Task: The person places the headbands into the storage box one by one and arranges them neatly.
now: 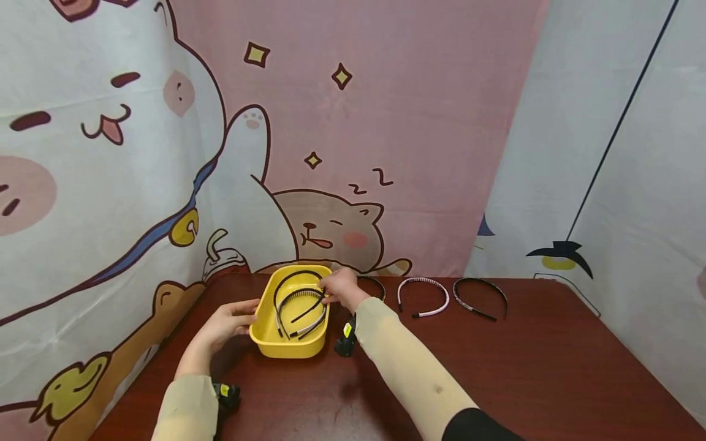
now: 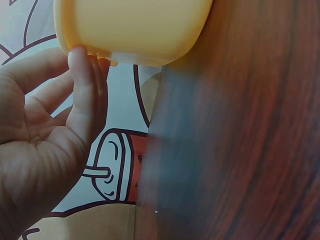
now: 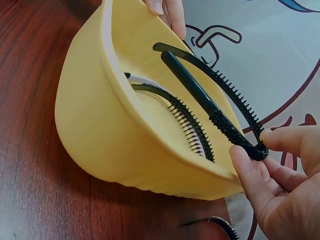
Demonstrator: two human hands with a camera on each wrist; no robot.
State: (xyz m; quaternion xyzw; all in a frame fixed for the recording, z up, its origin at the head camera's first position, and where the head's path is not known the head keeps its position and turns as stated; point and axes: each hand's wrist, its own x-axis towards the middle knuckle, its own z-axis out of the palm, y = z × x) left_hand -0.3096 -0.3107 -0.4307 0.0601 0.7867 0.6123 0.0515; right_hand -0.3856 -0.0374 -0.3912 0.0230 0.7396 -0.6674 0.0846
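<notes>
My right hand (image 1: 343, 286) pinches a black toothed headband (image 3: 190, 82) between thumb and fingers, over the right side of a yellow plastic basin (image 1: 289, 350). The headband's two ends point in over the basin. Inside the basin lie a white headband (image 3: 142, 79) and a black toothed headband (image 3: 165, 93), overlapping each other. On the left side, my left hand (image 1: 225, 323) holds the basin by its rim, its fingers (image 2: 82, 70) against the outer wall. The basin hides part of those fingers in the left wrist view.
To the right on the dark red-brown table (image 1: 529, 367) lie a pale pink headband (image 1: 436, 311) and a black headband with a patterned side (image 1: 485, 315). Another dark headband (image 1: 378, 283) is partly hidden behind my right hand. A cartoon-printed cloth (image 1: 430, 153) hangs behind the table.
</notes>
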